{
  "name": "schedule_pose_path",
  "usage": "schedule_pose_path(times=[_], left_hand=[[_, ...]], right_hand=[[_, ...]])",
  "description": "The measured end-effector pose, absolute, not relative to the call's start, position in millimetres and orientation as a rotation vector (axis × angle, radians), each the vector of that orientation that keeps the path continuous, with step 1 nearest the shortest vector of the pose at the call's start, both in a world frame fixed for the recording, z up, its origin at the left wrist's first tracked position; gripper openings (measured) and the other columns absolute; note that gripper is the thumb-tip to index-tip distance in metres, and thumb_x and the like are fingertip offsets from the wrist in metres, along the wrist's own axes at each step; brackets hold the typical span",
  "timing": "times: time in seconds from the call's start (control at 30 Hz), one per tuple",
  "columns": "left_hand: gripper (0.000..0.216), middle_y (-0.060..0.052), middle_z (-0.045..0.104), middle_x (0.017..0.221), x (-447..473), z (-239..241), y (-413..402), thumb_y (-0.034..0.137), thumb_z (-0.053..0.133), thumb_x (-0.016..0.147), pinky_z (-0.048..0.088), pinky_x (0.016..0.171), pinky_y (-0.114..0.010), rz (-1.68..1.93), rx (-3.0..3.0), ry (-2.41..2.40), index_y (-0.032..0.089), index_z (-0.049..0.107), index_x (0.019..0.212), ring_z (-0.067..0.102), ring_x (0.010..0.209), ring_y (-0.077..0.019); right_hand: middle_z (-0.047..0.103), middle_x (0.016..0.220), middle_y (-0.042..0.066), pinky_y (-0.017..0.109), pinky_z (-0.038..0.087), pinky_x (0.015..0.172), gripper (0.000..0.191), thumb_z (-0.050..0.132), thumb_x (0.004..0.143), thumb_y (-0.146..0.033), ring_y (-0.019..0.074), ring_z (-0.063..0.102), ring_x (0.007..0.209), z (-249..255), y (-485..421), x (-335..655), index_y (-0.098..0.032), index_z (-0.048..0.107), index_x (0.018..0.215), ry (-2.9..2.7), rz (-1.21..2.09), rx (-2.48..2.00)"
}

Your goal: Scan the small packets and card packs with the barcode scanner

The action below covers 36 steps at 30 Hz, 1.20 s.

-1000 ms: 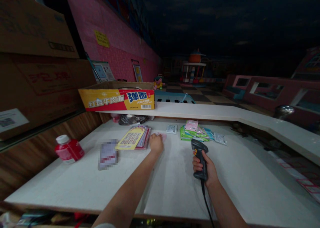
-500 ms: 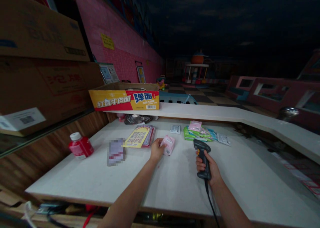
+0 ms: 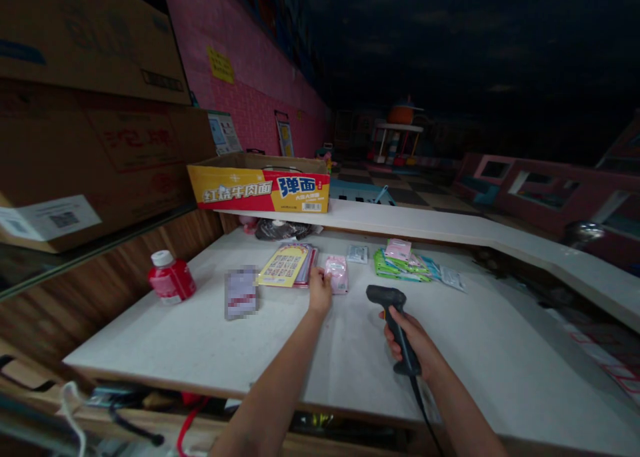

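Observation:
My right hand (image 3: 407, 337) is wrapped round the handle of a black barcode scanner (image 3: 400, 323), held over the white table with its head tilted to the left. A cable runs down from the scanner's grip. The fingers of my left hand (image 3: 320, 290) are closed at the left edge of a small pink packet (image 3: 337, 272) on the table. Just left of that hand lies a stack of papers with a yellow printed card (image 3: 285, 265) on top. Behind the packet rests a silvery sachet (image 3: 358, 254). A pile of green packets (image 3: 397, 267) carries another pink packet (image 3: 399, 249).
A red bottle with a white cap (image 3: 171, 278) stands at the left, near a blurred-out flat item (image 3: 241, 293). A yellow and red noodle carton (image 3: 260, 189) sits on the raised ledge (image 3: 425, 221) behind. Large cardboard boxes (image 3: 100, 157) are stacked at left.
My left hand and the pink packet have shifted back slightly, and the packet now sits straighter. The scanner has turned so its head points left toward the packet. The view has shifted slightly.

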<state>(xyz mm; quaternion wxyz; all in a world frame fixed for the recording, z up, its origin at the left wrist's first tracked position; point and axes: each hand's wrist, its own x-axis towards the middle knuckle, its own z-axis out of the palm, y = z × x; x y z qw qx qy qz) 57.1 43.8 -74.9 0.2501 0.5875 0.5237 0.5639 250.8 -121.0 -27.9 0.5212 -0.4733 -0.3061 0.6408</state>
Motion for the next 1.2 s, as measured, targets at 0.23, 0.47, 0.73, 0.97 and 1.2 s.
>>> schedule_pose_path(times=[0.23, 0.47, 0.73, 0.97, 1.2], left_hand=[[0.01, -0.001, 0.052, 0.08, 58, -74, 45, 0.018, 0.05, 0.083, 0.045, 0.078, -0.032, 1.525, 1.595, 1.458, 0.022, 0.04, 0.083, 0.055, 0.079, -0.0174], [0.009, 0.0, 0.051, 0.078, 58, -76, 46, 0.021, 0.049, 0.086, 0.046, 0.074, -0.03, 1.507, 1.558, 1.389, 0.022, 0.04, 0.084, 0.055, 0.077, -0.0161], [0.009, 0.003, 0.05, 0.071, 58, -69, 40, 0.024, 0.051, 0.084, 0.044, 0.064, -0.027, 1.532, 1.503, 1.374, 0.022, 0.043, 0.085, 0.054, 0.068, -0.015], [0.014, 0.004, 0.051, 0.064, 60, -61, 35, 0.032, 0.054, 0.081, 0.041, 0.056, -0.025, 1.519, 1.485, 1.231, 0.022, 0.045, 0.083, 0.053, 0.06, -0.0135], [0.025, 0.005, 0.056, 0.061, 59, -73, 39, 0.038, 0.06, 0.077, 0.04, 0.051, -0.023, 1.441, 1.401, 1.161, 0.021, 0.048, 0.09, 0.056, 0.054, -0.0136]], right_hand=[[0.054, 0.052, -0.006, 0.018, 0.033, 0.03, 0.041, 0.07, 0.077, -0.055, 0.0077, 0.043, 0.034, -10, -137, 232, -0.02, 0.056, 0.093, -0.791, 1.506, -1.168], [0.053, 0.051, -0.006, 0.018, 0.032, 0.029, 0.042, 0.071, 0.075, -0.055, 0.0081, 0.043, 0.033, -8, -135, 232, -0.02, 0.056, 0.09, -0.763, 1.445, -1.174], [0.052, 0.055, -0.005, 0.017, 0.031, 0.032, 0.041, 0.07, 0.077, -0.053, 0.0074, 0.042, 0.037, -27, -118, 266, -0.018, 0.059, 0.096, -0.683, 1.543, -0.986], [0.046, 0.057, -0.007, 0.012, 0.027, 0.034, 0.034, 0.074, 0.076, -0.045, 0.003, 0.034, 0.038, -55, -105, 301, -0.017, 0.06, 0.09, -0.469, 1.689, -0.606], [0.045, 0.058, -0.007, 0.013, 0.031, 0.035, 0.034, 0.074, 0.077, -0.044, 0.0039, 0.036, 0.04, -65, -93, 307, -0.017, 0.06, 0.091, -0.402, 1.741, -0.497]])
